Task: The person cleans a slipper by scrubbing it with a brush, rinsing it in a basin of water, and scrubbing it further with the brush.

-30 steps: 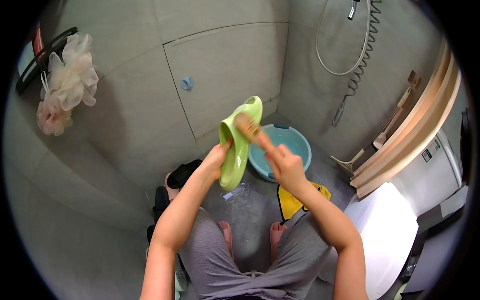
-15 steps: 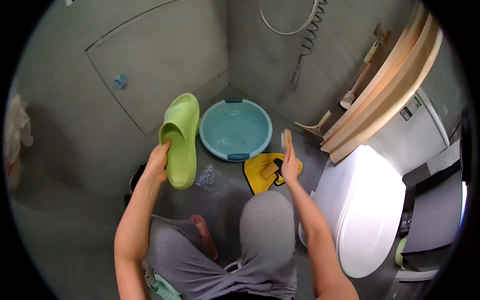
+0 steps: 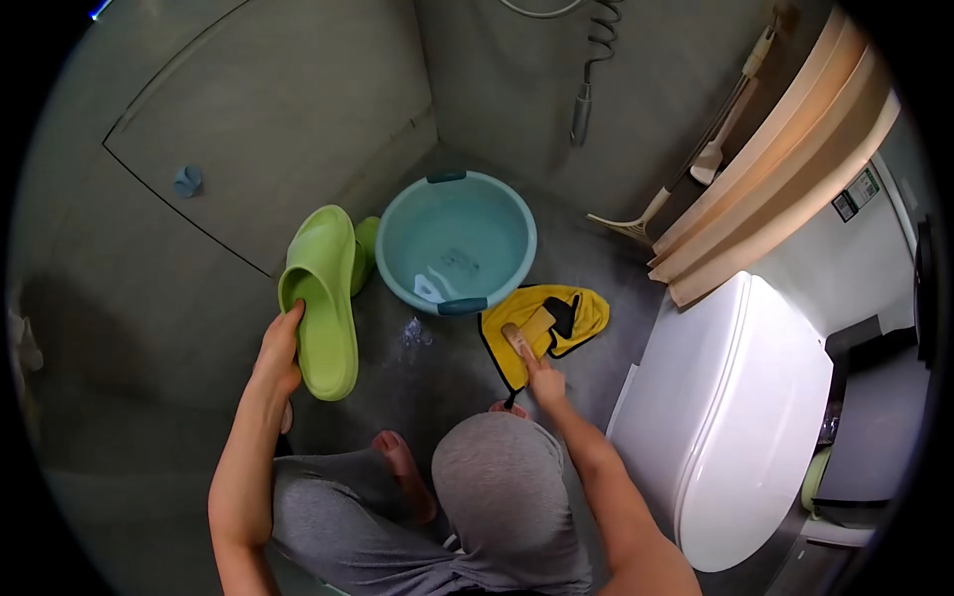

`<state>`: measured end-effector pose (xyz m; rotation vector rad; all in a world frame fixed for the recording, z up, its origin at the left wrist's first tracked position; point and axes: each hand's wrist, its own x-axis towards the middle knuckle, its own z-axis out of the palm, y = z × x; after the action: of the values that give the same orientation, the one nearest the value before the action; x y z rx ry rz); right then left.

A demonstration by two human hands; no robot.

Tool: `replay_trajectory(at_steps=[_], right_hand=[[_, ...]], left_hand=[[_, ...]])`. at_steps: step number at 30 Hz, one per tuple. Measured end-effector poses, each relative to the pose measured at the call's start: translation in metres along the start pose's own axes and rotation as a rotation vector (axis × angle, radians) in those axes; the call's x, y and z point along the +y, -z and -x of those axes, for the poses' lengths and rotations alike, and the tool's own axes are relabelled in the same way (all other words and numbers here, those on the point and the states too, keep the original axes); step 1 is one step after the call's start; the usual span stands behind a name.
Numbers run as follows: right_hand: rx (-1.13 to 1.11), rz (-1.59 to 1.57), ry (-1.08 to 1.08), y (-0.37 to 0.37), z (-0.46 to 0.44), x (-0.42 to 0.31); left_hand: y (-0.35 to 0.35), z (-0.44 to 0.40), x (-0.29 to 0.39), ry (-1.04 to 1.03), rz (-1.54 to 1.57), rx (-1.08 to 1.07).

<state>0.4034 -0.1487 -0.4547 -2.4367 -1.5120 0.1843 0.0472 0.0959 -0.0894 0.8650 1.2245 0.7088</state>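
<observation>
My left hand grips a light green slipper by its side, the thumb inside the foot opening; its toe points up and away from me. Behind it another green slipper stands against the basin. My right hand is closed round a small wooden brush, held low over a yellow cloth with black edging. On the cloth, beside the brush, lies a tan block. A blue basin with water in it stands ahead on the floor.
A white toilet is close on my right, a peach-coloured curtain above it. White foam lies on the grey floor. Long-handled tools lean at the wall, where a shower hose hangs. Pink slippers are on my feet.
The brush in my right hand has come down and left, from beside the basin to the block on the cloth. The slipper has shifted left and slightly down in view; the camera view has moved too.
</observation>
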Motion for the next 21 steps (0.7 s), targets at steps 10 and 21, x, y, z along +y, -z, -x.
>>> replay_trajectory(at_steps=[10, 21], right_hand=[[-0.168, -0.067, -0.221, 0.024, -0.008, -0.007], [-0.463, -1.631, -0.442, 0.185, -0.032, -0.056]], left_hand=[[0.007, 0.003, -0.003, -0.011, 0.019, -0.021], [-0.003, 0.031, 0.012, -0.096, 0.286, -0.143]])
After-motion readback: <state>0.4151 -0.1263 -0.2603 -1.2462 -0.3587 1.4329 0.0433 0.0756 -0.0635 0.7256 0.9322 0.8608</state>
